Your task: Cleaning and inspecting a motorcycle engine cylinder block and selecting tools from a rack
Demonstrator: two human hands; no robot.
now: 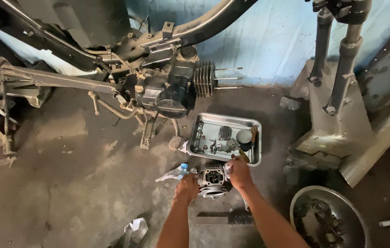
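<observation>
Both hands grip a finned metal cylinder (213, 179) that sits on the floor (80, 183). The left hand (187, 187) clasps its left side; the right hand (238, 172) closes over its top right edge. The cylinder is grey, ribbed and greasy, with a dark bore in the middle. Just behind it lies a shiny rectangular steel tray (254, 124) holding small metal parts. A clear plastic bottle (175, 173) with a blue cap lies just left of the cylinder. A wire brush (227, 219) lies near the forearms. At the right stands a round metal bowl (296, 202) of dark scraps. Behind, a stripped motorcycle engine (169, 89) hangs in its frame. The concrete floor is stained and dusty; the wall (273, 36) is pale blue.
</observation>
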